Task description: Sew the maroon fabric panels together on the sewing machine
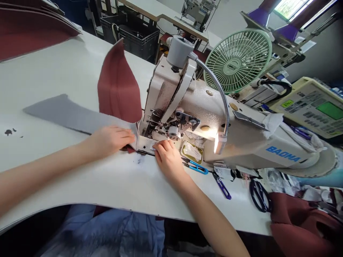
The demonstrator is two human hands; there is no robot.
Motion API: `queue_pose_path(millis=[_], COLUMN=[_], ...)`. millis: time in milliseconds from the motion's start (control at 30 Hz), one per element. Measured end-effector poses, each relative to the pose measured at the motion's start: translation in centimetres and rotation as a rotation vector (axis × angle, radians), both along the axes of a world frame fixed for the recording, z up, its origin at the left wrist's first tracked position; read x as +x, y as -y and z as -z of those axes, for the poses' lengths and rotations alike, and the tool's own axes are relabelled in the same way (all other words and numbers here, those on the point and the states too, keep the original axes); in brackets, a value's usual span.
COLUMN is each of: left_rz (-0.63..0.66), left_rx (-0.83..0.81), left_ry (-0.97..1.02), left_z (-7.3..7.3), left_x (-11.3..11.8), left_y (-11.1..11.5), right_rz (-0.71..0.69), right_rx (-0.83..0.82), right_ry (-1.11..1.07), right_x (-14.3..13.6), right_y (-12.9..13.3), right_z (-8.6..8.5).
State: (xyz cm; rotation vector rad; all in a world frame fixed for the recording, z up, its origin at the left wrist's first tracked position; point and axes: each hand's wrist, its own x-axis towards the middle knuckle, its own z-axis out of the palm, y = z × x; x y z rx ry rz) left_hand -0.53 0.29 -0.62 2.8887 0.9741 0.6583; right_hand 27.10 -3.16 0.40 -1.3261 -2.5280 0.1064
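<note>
Rumpled blue cloth [120, 232] lies nearest, below the curved edge of the smooth white desk [80, 185], which carries a pebbly-surfaced, cream-coloured sewing machine [211, 107]. Left of its needle area, a pointed, leaf-shaped maroon panel [118, 89] with lengthwise seam lines curves up behind a long, matte grey panel [80, 114]. On the latter's near end rests the left hand [114, 139], fingers together and slightly bent, its grip unclear, while the right hand [167, 155] curls at the machine's base, its fingertips' hold impossible to tell.
</note>
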Motion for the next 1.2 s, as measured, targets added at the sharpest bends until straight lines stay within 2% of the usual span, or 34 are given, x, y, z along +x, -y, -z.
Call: queue_pose_path(millis=[100, 167, 267, 433, 600, 767, 933, 1200], left_rz=[-0.024, -0.046, -0.007, 0.129, 0.141, 0.168, 0.118, 0.194], left_rx=[0.062, 0.038, 0.032, 0.03, -0.002, -0.117, -0.211, -0.22], left_ry=[-0.044, -0.057, -0.065, -0.048, 0.021, 0.194, 0.28, 0.166], left_z=[0.4, 0.4, 0.0, -0.6, 0.7, 2.1, 1.8, 1.4], left_x=[-0.4, -0.2, 0.5, 1.5, 1.2, -0.1, -0.5, -0.3], left_y=[3.1, 3.7, 2.8, 0.8, 0.3, -0.5, -0.4, -0.5], right_rz=[-0.11, -0.176, -0.212, -0.182, -0.076, -0.069, -0.082, 0.002], right_rx=[-0.032, -0.044, -0.054, -0.044, -0.056, -0.032, -0.082, -0.048], right_ry=[-0.035, -0.055, -0.088, -0.124, -0.126, -0.126, -0.128, -0.091], right_x=[-0.4, -0.7, -1.4, -2.6, -2.9, -2.5, -2.9, -2.8], right_y=[0.4, 0.6, 0.4, -0.7, -0.9, -0.8, -0.8, -0.5], right_z=[0.3, 0.6, 0.6, -0.1, -0.1, 0.2, 0.0, 0.1])
